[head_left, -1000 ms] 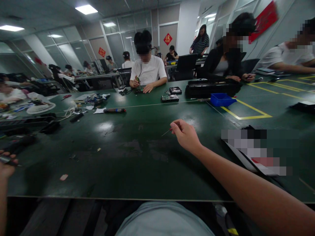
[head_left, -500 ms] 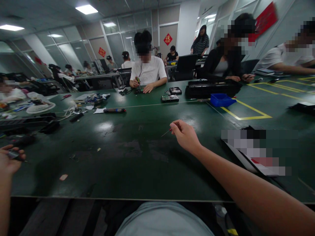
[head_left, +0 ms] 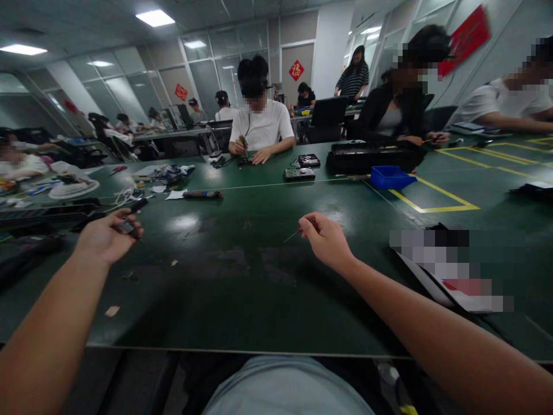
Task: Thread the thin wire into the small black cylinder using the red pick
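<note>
In the head view, my left hand (head_left: 103, 235) is above the left part of the green table, its fingers curled round a small grey and black object (head_left: 126, 226). The fingers cover much of that object, so its kind is unclear. Farther right, my right hand (head_left: 326, 236) pinches a thin screwdriver (head_left: 292, 235) by its reddish handle. Its slim shaft points left and slightly down towards the table. Nothing touches the screwdriver's tip, and the two hands are well apart.
Across the green table (head_left: 207, 300) a person in a white shirt (head_left: 263, 124) works with a tool. Hard drives (head_left: 299, 173), a blue tray (head_left: 392, 177) and a long black case (head_left: 375, 155) stand at the far side. A brown-grey tool (head_left: 203, 195) lies left of centre.
My left hand has swung in from the left edge, rightward and up over the table, with the small grey and black object in it. My right hand stays nearly still.
</note>
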`<state>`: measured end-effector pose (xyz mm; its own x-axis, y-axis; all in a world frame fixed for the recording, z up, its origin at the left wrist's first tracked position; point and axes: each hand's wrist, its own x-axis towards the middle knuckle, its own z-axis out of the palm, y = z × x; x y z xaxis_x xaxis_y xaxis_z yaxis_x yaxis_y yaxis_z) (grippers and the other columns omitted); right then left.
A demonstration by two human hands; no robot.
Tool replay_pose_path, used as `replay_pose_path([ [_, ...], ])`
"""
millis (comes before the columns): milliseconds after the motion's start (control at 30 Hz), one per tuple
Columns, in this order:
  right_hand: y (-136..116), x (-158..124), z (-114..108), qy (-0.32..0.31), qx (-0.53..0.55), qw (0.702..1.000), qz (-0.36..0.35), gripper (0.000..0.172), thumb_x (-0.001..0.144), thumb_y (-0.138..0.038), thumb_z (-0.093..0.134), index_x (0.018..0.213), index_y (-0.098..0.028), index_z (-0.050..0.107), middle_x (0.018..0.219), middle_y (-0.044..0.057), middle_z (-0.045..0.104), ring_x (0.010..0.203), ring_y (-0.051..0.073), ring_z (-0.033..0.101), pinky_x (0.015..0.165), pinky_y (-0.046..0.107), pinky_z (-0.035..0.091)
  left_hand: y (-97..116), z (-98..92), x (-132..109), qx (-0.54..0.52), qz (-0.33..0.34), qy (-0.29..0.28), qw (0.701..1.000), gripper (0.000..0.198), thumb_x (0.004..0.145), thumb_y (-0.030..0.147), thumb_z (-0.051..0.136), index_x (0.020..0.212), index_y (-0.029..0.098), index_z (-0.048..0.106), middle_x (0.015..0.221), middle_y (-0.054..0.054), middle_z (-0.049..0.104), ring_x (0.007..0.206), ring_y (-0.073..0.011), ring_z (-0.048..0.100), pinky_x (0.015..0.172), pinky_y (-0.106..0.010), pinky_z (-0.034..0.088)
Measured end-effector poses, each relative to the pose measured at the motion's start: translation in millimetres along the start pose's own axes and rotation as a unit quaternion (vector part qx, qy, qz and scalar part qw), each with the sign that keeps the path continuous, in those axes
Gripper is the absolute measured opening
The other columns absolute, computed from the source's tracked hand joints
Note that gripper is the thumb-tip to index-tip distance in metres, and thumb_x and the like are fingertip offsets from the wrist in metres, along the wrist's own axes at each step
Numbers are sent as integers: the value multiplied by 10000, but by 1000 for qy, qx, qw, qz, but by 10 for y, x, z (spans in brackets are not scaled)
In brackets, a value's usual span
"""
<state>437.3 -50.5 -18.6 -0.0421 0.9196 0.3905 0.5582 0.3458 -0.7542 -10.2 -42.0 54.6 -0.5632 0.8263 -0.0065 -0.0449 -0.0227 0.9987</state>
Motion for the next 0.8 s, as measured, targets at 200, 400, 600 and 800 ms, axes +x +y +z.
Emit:
replay_pose_path([
  [200, -3, 5, -9, -1, -4, 1000, 5, 263, 969, -397, 474, 911, -197, 635, 733, 31, 686, 687, 188, 645, 639, 309, 443, -174, 782, -347, -105, -83, -164, 977, 285, 627, 37, 467, 874, 130, 573, 707, -30, 535, 636, -159, 527, 597, -284, 459],
  [400, 15, 6, -16, 4, -4, 1000, 11, 259, 970, -394, 475, 929, -194, 634, 745, 30, 688, 689, 184, 638, 641, 307, 436, -331, 1471, -859, -102, -127, -286, 944, 275, 715, 62, 491, 960, 138, 589, 754, -38, 561, 644, -154, 557, 601, -273, 487],
  [600, 38, 14, -13, 6, -5, 1000, 5, 274, 965, -417, 475, 909, -202, 636, 732, 25, 685, 687, 187, 640, 638, 309, 434, -479, 1900, -1296, -61, -91, -412, 905, 313, 767, 98, 464, 1054, 147, 582, 808, -50, 581, 701, -147, 557, 680, -282, 476],
  [800, 46, 23, 3, 15, -9, 1000, 4, 255, 960, -401, 474, 914, -208, 634, 731, 22, 686, 697, 189, 644, 654, 312, 436, -785, 2085, -1449, 137, 90, -444, 881, 341, 838, 177, 413, 1153, 176, 542, 876, -56, 610, 845, -196, 586, 863, -370, 463],
])
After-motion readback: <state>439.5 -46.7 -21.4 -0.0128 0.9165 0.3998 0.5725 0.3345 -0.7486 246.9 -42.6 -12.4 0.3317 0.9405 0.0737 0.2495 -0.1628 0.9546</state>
